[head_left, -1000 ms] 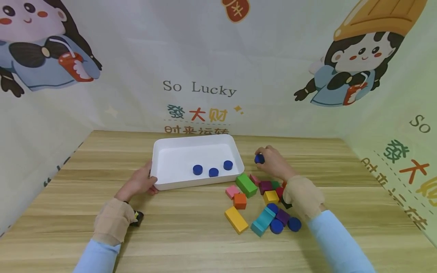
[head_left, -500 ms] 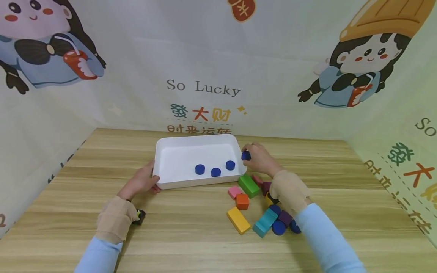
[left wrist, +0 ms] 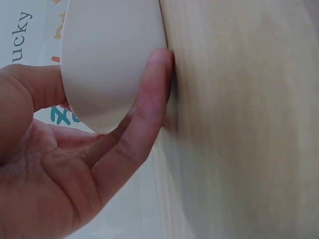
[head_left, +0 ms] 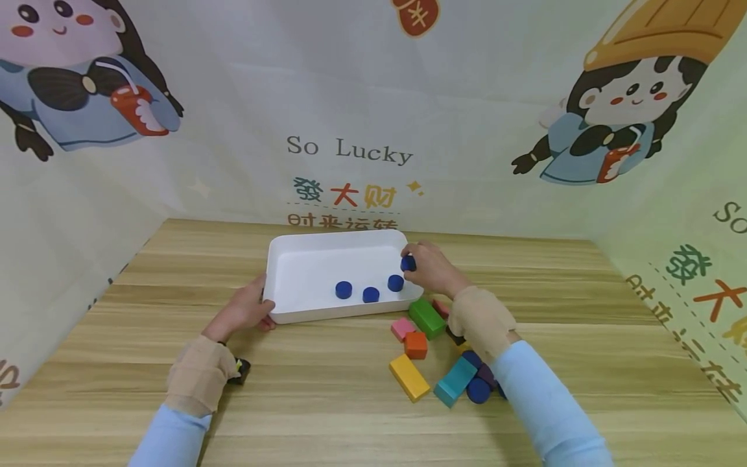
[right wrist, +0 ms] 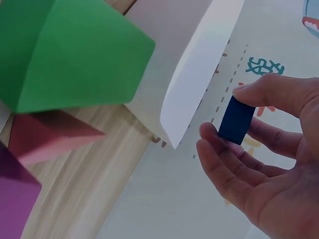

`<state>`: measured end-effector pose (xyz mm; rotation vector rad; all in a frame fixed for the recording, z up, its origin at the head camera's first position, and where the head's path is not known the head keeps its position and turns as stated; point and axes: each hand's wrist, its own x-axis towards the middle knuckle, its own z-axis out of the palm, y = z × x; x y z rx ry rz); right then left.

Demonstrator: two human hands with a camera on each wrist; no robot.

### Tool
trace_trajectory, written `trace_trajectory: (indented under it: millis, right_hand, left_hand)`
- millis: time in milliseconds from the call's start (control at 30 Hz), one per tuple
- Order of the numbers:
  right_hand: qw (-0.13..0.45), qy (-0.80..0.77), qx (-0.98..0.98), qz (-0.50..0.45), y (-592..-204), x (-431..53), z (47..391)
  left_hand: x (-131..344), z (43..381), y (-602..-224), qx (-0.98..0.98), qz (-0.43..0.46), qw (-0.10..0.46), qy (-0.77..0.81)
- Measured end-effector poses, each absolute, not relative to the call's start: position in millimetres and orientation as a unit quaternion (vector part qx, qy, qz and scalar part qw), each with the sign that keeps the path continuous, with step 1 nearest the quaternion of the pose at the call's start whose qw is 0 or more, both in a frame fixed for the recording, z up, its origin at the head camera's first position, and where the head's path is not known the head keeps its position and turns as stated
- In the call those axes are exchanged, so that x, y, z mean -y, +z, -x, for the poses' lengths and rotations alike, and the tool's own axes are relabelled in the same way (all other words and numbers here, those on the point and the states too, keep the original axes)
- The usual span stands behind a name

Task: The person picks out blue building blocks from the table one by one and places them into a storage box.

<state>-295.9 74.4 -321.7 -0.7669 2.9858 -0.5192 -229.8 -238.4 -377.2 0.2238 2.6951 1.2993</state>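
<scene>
My left hand (head_left: 244,307) grips the left end of a white tray (head_left: 309,316), its thumb over the rim and its fingers along the outer wall, as the left wrist view (left wrist: 109,144) also has it. Between thumb and fingertips, my right hand (head_left: 433,267) pinches a blue cylinder block (right wrist: 236,120) over the tray's right end. Inside the tray, near its front wall, lie three more blue cylinder blocks, one at the left (head_left: 343,290), one in the middle (head_left: 370,295) and one at the right (head_left: 395,283).
On the wooden table (head_left: 315,402), right of centre, lie loose blocks: green (head_left: 427,318), pink (head_left: 403,329), orange (head_left: 416,345), yellow (head_left: 410,377), teal (head_left: 456,381) and blue (head_left: 478,390). My right forearm hides some of them. A printed curtain (head_left: 478,130) stands behind.
My right hand has moved left with the blue cylinder block, from beside the tray to over its right end. My left hand keeps its grip on the tray. The head view has shifted slightly.
</scene>
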Motion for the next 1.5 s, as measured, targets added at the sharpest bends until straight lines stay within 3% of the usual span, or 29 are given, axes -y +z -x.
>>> trace_trajectory:
  millis: [1000, 1100, 1233, 1300, 1400, 1500]
  right_hand:
    - [0.023, -0.158, -0.952, 0.262, -332.3, -36.1, 312.0]
    - [-0.011, -0.142, -0.953, 0.268, -385.1, -37.0, 366.6]
    - [-0.058, -0.117, -0.952, 0.279, -498.1, -42.6, 483.0]
    - [-0.055, -0.111, -0.952, 0.28, -530.7, -43.0, 519.1]
    - [-0.048, -0.11, -0.954, 0.276, -553.3, -42.1, 546.2]
    - [-0.025, -0.109, -0.959, 0.262, -551.4, -39.5, 548.9]
  left_hand:
    - [238.1, 228.8, -376.9, -0.893, -0.065, 0.069, 0.439]
    - [238.0, 229.0, -376.8, -0.894, -0.067, 0.066, 0.439]
    - [237.8, 229.2, -377.0, -0.894, -0.065, 0.064, 0.439]
    - [238.0, 229.2, -377.1, -0.895, -0.064, 0.065, 0.437]
    - [238.4, 229.1, -377.1, -0.893, -0.065, 0.067, 0.44]
    - [238.9, 229.0, -377.5, -0.891, -0.069, 0.069, 0.443]
